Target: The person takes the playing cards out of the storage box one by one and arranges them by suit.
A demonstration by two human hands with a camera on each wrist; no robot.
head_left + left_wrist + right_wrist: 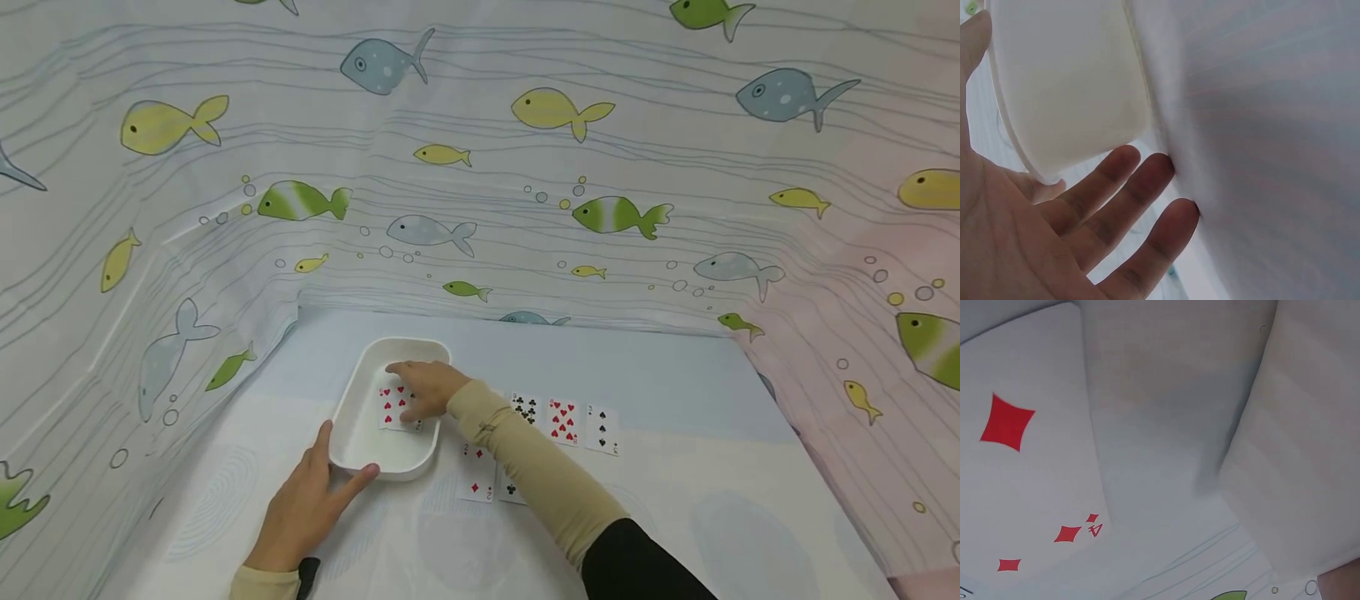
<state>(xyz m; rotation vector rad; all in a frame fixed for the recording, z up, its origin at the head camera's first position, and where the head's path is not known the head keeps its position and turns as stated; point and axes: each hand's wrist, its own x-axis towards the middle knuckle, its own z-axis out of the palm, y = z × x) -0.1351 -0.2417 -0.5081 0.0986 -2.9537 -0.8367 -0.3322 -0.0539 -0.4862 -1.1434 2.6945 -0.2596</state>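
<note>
In the head view a white tray (347,417) stands on the table, a red hearts card (388,408) inside it and a black-suited card partly covered. Over these cards is my right hand (431,387), thumb and forefinger spread apart; its other fingers are hidden. My left hand (303,500) touches the tray's near left corner, thumb on the rim. The left wrist view has its fingers (1116,206) fairly straight beside the tray's outer wall (1072,81), tips near the cloth. In the right wrist view a four of diamonds (1029,456) lies near a white tray wall (1304,444).
Right of the tray, a black clubs card (528,408), a hearts card (562,422) and a three of spades (602,429) form a row. Nearer me lie a two of diamonds (477,475) and a clubs card (512,492), partly under my right sleeve. Fish-patterned cloth (480,183) surrounds the table.
</note>
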